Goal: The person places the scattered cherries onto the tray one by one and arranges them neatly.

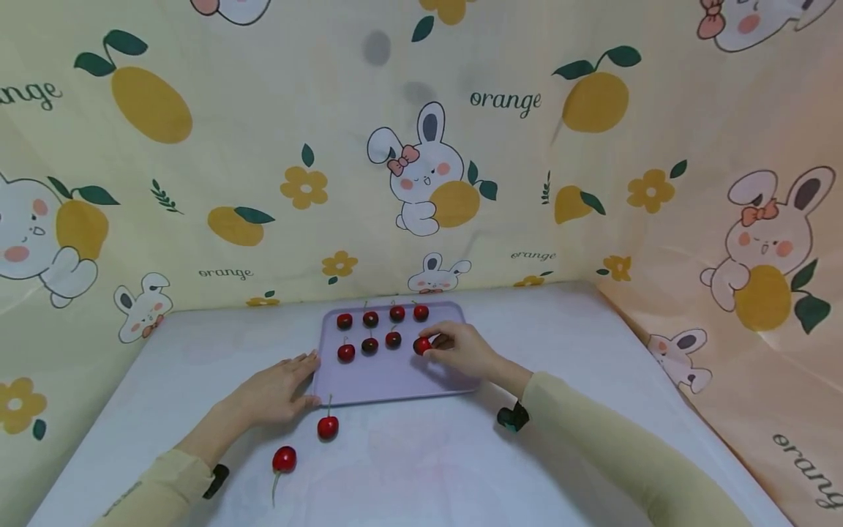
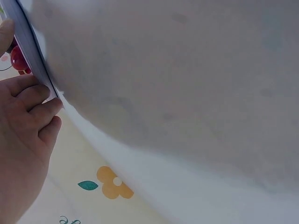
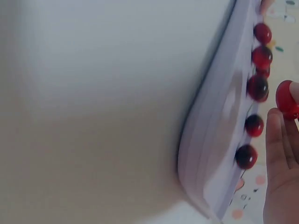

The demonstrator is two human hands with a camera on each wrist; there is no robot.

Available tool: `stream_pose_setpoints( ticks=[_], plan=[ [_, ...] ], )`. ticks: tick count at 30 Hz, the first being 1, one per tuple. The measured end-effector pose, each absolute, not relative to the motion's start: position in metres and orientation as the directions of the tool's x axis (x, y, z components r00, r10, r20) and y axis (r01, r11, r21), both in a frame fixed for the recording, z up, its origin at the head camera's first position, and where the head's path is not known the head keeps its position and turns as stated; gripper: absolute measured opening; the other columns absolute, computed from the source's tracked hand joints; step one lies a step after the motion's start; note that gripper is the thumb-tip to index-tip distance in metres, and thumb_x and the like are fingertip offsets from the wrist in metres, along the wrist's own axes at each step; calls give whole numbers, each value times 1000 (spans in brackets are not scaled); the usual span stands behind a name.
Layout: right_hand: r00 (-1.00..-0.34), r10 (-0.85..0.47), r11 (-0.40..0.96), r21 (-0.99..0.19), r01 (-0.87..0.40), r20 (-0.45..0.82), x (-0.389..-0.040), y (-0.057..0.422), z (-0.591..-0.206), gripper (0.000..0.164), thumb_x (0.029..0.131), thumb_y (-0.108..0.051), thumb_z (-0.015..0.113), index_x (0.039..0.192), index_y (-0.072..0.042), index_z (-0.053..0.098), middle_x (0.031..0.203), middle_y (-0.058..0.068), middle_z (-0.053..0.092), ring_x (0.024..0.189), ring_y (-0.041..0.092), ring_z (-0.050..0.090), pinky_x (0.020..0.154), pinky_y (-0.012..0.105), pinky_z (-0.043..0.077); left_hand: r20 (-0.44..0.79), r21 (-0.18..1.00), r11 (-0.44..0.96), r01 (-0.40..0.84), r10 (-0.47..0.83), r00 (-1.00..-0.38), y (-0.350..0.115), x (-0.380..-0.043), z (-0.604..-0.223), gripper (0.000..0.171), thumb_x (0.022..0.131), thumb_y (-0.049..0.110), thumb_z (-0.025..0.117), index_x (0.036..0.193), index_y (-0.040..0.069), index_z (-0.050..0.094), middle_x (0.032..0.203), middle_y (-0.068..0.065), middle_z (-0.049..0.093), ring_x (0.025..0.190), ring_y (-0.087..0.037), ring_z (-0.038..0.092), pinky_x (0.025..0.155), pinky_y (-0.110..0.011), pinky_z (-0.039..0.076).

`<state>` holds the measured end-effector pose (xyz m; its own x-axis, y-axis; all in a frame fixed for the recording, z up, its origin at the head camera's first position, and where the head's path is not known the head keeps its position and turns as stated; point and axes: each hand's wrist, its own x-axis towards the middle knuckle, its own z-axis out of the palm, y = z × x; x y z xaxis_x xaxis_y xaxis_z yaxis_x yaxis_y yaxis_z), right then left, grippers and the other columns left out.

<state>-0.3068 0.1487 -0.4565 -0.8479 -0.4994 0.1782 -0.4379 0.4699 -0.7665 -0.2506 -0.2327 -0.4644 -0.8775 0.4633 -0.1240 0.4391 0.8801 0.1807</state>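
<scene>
A lilac tray [image 1: 395, 384] lies on the white table. My right hand [image 1: 470, 353] pinches a red cherry [image 1: 422, 345] between thumb and fingertips over the tray's right part; the right wrist view shows this cherry [image 3: 285, 98] at the fingertips too. At the tray's left edge, my left hand [image 1: 279, 388] rests its outstretched fingers and thumb against the rim. A back row of several cherries [image 1: 371, 319] sits on the tray, with three more [image 1: 369, 345] in a row before it, left of the held cherry.
Two loose cherries with stems lie on the table in front of the tray: one [image 1: 328, 428] by my left thumb, another [image 1: 285, 460] nearer me beside the left forearm. A printed cloth [image 1: 356, 161] with rabbits and oranges stands behind the table and along its sides.
</scene>
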Motion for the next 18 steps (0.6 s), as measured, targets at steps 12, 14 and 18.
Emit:
stream_pose_setpoints(
  ticks=[12,14,18],
  plan=[
    [-890,-444,556,-746,-366,106,-341,148,-462,32,93,-14,80,124,-8,74,109,8,77,94,15,74,84,31,61,-106,178,872,455,477,-872,-234,-248,-464,78,98,47,68,155,-2,44,161,-22,42,147,-46,40,119,-62,37],
    [-888,-450,572,-732,-369,95,-346,147,-463,32,94,-15,80,124,-8,74,111,8,77,95,15,74,84,31,61,-98,179,870,460,481,-871,-234,-249,-464,78,98,46,68,155,-2,45,161,-21,42,147,-46,41,119,-61,37],
    [-883,-465,607,-704,-369,62,-353,146,-464,34,95,-16,78,127,-7,73,119,9,75,100,17,73,89,33,61,-97,174,869,463,483,-870,-234,-250,-464,78,98,47,68,155,-2,45,161,-21,42,147,-45,41,119,-61,37]
  ],
)
